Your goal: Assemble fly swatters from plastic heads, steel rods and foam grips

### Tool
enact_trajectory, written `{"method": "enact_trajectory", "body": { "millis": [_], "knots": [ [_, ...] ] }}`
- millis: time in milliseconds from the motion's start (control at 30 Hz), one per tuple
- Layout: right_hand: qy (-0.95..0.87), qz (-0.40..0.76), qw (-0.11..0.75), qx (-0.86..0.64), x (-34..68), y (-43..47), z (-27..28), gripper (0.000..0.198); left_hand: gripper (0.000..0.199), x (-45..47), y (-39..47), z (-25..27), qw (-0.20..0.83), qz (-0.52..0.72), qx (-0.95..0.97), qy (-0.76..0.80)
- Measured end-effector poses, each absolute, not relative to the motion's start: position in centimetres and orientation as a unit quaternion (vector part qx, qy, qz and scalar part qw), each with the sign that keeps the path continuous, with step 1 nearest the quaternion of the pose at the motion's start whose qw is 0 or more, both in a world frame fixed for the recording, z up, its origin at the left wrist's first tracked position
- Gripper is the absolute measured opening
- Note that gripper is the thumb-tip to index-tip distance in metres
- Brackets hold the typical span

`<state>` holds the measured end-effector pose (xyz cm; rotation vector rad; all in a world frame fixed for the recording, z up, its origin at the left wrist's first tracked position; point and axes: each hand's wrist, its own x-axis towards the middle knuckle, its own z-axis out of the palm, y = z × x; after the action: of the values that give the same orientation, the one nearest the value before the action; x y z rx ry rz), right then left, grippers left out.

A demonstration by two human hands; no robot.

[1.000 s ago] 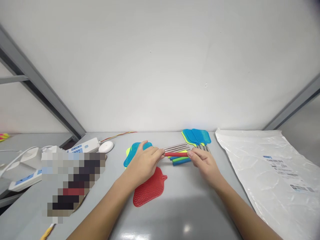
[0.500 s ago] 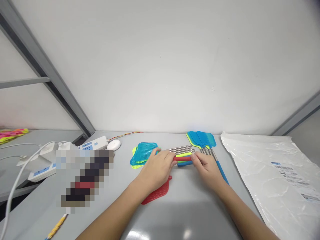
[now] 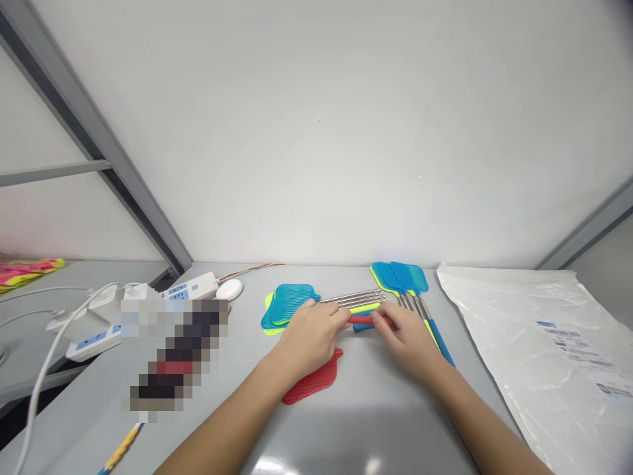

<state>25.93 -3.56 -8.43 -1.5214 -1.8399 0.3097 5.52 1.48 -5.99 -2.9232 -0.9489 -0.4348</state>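
Observation:
A red fly swatter handle (image 3: 362, 320) spans the gap between my two hands. My left hand (image 3: 316, 333) is closed around its left end. At the right part, the thumb and fingers of my right hand (image 3: 406, 335) pinch it. Just behind lie several thin metal rods (image 3: 353, 297), a yellow-green handle (image 3: 364, 308) and a blue handle (image 3: 362, 326), partly covered. A red mesh swatter head (image 3: 314, 382) lies below my left wrist, partly hidden by it. Blue mesh heads (image 3: 295, 300) overlap yellow-green ones (image 3: 270, 328) beyond my left hand.
Several swatters with blue heads (image 3: 408, 277) and metal shafts lie right of my right hand. A white plastic mailer (image 3: 514, 330) covers the right side. Power strips (image 3: 190, 288) with cables, a round white device (image 3: 229, 289) and a pixelated object (image 3: 182, 349) are at left.
The red handle now sits slightly lower and looks thinner, reaching further under my right hand's fingers. My right hand has shifted its grip a little. The view has moved slightly.

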Motion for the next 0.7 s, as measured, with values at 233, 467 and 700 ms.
{"method": "enact_trajectory", "body": {
  "millis": [233, 467, 700],
  "knots": [
    [-0.761, 0.063, 0.297, -0.573, 25.66, -3.84, -8.58, 0.034, 0.022, 6.10, 0.88, -6.61, 0.029, -0.137, -0.945, -0.297],
    [-0.794, -0.030, 0.263, -0.547, 25.87, -3.68, -8.38, 0.034, 0.019, 6.41, 0.84, -6.60, 0.042, -0.135, -0.943, -0.300],
    [-0.823, -0.068, 0.235, -0.512, 25.47, -3.58, -8.35, 0.031, 0.021, 6.44, 0.96, -6.78, 0.054, -0.139, -0.944, -0.294]
  ]
}}
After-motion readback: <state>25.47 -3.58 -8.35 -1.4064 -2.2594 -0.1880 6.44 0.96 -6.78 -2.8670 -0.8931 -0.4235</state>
